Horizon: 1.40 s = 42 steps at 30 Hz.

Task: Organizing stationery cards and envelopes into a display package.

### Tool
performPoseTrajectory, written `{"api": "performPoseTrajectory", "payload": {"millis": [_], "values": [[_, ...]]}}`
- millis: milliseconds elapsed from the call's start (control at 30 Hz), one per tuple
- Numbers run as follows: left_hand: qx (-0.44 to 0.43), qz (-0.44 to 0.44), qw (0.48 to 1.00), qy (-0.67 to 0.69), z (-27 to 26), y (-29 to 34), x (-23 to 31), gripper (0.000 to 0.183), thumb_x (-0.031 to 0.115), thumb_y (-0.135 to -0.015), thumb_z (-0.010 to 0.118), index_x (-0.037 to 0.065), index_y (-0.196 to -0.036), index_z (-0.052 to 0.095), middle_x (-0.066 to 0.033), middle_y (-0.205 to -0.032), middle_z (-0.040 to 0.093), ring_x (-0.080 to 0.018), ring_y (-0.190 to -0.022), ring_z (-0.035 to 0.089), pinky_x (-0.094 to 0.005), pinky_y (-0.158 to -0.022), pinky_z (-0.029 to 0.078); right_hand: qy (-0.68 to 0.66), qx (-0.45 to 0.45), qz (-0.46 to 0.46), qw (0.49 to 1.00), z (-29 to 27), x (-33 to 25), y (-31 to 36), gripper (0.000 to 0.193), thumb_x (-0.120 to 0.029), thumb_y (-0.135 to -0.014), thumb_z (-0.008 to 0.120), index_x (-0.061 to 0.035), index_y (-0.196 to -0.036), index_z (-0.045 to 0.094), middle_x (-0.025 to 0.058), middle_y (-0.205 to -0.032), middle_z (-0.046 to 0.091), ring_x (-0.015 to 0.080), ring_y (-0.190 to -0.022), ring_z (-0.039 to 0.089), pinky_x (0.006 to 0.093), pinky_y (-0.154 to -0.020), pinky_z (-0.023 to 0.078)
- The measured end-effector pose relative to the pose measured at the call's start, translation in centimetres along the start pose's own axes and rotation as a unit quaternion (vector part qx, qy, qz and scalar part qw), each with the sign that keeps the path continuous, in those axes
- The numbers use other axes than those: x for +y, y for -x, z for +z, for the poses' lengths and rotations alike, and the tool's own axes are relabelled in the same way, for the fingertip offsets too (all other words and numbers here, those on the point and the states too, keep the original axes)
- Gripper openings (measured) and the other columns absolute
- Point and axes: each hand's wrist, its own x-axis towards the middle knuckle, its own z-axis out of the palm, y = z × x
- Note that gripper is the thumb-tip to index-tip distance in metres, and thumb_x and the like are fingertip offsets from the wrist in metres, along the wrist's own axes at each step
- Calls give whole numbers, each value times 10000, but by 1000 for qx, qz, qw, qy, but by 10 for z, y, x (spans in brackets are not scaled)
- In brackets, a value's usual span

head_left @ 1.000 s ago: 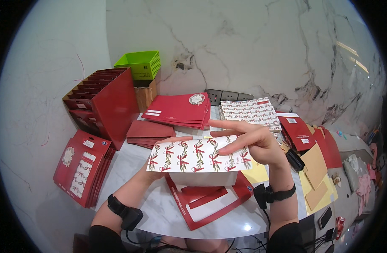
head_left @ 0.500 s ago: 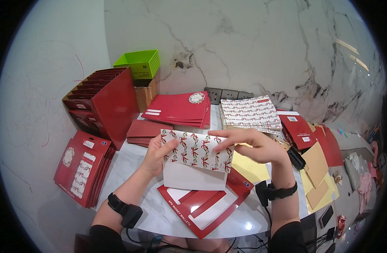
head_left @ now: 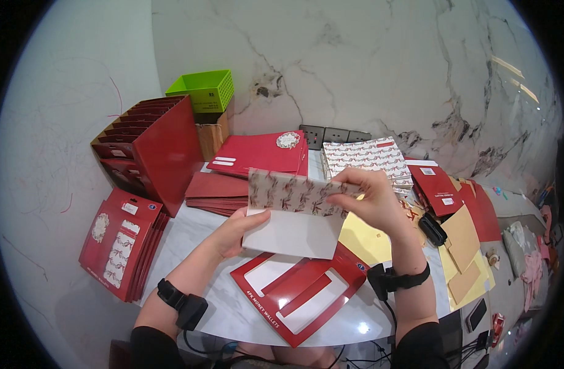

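A folded card wallet (head_left: 291, 234), white inside with a ribbon-and-leaf pattern on its outer face, is held up over the table. My left hand (head_left: 229, 232) grips its left edge, thumb on the white panel. With thumb and fingers pinched, my right hand (head_left: 373, 194) holds the upper right edge of the patterned flap, which is lifted and looks smeared by motion. Below lies a red cardboard pack (head_left: 349, 273) with cut-out windows showing white. Beyond the wallet sit a pile of dark red envelopes (head_left: 217, 187) and a stack of red cards (head_left: 251, 150) with a white rosette.
A red box with divided slots (head_left: 165, 154) stands at left, with finished-looking red packs (head_left: 113, 246) before it. A green basket (head_left: 202, 89) stands behind. Patterned wallets (head_left: 362, 160), red folders (head_left: 432, 187), a yellow sheet (head_left: 365, 241) and tan envelopes (head_left: 460, 234) lie right.
The wallet's patterned flap has been raised, showing more white inside. My right hand has gone up and now pinches the flap's edge; the wallet has shifted slightly up and right.
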Motion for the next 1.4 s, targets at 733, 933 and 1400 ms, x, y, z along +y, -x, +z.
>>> {"api": "performPoseTrajectory", "payload": {"millis": [733, 933, 1400], "values": [[-121, -44, 953, 275, -15, -10, -3, 649, 108, -855, 514, -75, -1448, 321, -293, -1407, 452, -364, -1267, 528, -461, -1092, 428, 141, -186, -131, 964, 27, 5, 2, 291, -128, -776, 714, -43, -1048, 655, 108, -1110, 661, 306, -994, 641, 406, -814, 532], [-85, -19, 956, 279, -15, -9, -1, 649, 98, -835, 494, -42, -1451, 345, -279, -1420, 446, -360, -1285, 512, -458, -1091, 431, 197, -160, -111, 961, 33, 2, 4, 395, -102, -809, 682, -12, -1185, 599, 142, -1166, 645, 325, -1041, 630, 413, -837, 528], [-21, 119, 984, 133, 3, -8, -7, 316, 272, -965, 626, 82, -1213, 574, -81, -1238, 631, -190, -1161, 610, -382, -983, 529, -207, -169, 73, 961, 43, 29, 1, 309, -121, -959, 593, -22, -1243, 522, 62, -987, 647, 108, -880, 591, 283, -770, 496]]}}
